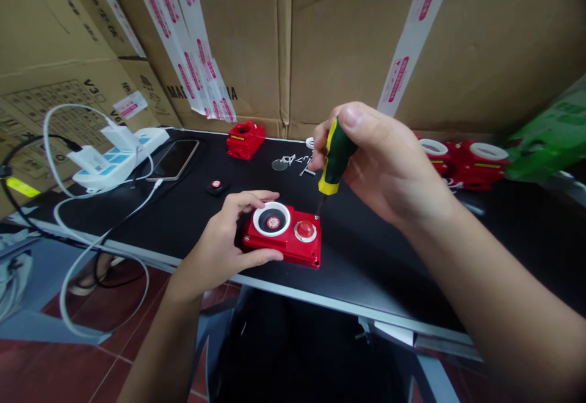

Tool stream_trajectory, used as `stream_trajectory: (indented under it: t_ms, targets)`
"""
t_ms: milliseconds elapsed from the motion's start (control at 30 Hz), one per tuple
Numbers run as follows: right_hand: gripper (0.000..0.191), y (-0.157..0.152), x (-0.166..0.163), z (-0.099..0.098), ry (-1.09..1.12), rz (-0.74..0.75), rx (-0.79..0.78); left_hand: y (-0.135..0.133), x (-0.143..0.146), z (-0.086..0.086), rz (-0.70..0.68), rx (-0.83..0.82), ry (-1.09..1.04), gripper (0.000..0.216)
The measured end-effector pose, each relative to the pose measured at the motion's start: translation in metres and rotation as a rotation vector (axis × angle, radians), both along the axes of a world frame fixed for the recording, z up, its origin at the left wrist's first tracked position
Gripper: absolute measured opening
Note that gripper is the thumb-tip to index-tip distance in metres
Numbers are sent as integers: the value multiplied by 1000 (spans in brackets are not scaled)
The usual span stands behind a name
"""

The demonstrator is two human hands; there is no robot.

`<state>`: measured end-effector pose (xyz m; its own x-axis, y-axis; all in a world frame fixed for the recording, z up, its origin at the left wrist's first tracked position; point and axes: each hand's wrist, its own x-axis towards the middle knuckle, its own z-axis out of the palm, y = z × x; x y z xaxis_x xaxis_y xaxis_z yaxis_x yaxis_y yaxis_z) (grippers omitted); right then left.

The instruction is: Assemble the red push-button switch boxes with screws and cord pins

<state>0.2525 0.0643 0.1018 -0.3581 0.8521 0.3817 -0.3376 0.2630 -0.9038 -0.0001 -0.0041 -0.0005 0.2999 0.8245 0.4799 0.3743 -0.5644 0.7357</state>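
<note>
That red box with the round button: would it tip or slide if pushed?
The red box looks low and flat-bottomed, so it would probably slide, not tip. The left hand braces it under the screwdriver, hinting it shifts easily.

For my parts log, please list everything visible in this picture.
red plastic box with white ring and red button: one, red, front table edge.
green-and-yellow-handled screwdriver: one, tip at that box's far right corner.
small red plastic housing: one, table back.
red housings with white rings: two, far right.
small black disc, red centre: one, behind held box.
loose metal parts: several, silver, mid-table.
dark smartphone: one, left.
white power strip: one, far left, cabled.
brown cardboard cartons: several, behind.
green package: one, right edge.
black tabletop: one.
left-hand grip: one, bare, on box's left end.
right-hand grip: one, bare, around screwdriver handle.
</note>
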Motion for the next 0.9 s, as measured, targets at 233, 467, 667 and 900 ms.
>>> stream_trajectory:
  t_ms: [233,467,667,900]
  targets:
    - [36,1,0,-1,7,2,-6,-1,-1,15,10,176,227,25]
    - [32,0,-1,-3,21,31,-16,-1,-2,13,11,206,282,28]
    - [34,2,-2,-4,10,23,2,-3,-1,16,18,219,332,28]
    - [38,1,-3,-2,-16,19,21,0,-1,10,51,303,282,34]
